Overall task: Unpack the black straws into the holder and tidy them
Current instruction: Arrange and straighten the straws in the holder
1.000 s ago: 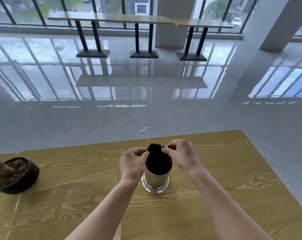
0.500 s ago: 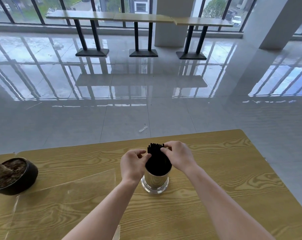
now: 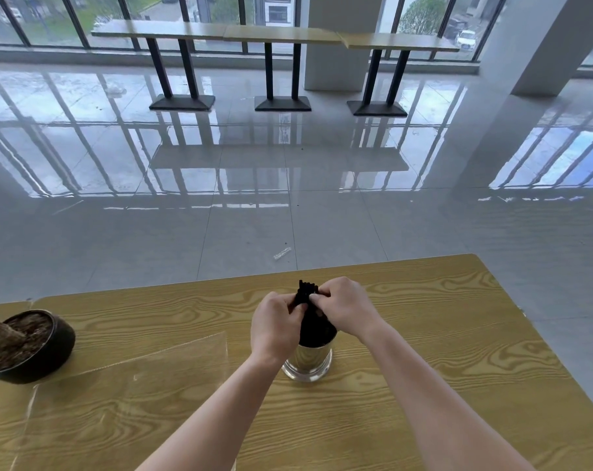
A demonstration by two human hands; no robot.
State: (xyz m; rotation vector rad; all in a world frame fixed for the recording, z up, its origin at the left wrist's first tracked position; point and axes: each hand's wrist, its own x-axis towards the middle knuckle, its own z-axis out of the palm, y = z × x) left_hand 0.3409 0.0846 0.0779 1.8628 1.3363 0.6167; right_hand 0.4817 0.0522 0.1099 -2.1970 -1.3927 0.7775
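Note:
A bundle of black straws (image 3: 312,326) stands upright in a shiny metal holder (image 3: 309,360) on the wooden table (image 3: 424,351). My left hand (image 3: 275,326) presses against the bundle's left side, fingers curled around the straws. My right hand (image 3: 346,307) closes on the bundle from the right, near the top. Both hands squeeze the straws together, so only the tips and the lower part above the holder's rim show.
A clear plastic wrapper sheet (image 3: 125,396) lies flat on the table to the left of the holder. A dark plant pot (image 3: 26,345) with soil stands at the left edge. The table's far edge runs just behind the holder, with glossy floor beyond.
Both hands have moved inward and closed on the straw bundle, pinching it narrower at the top. The holder has stayed in place.

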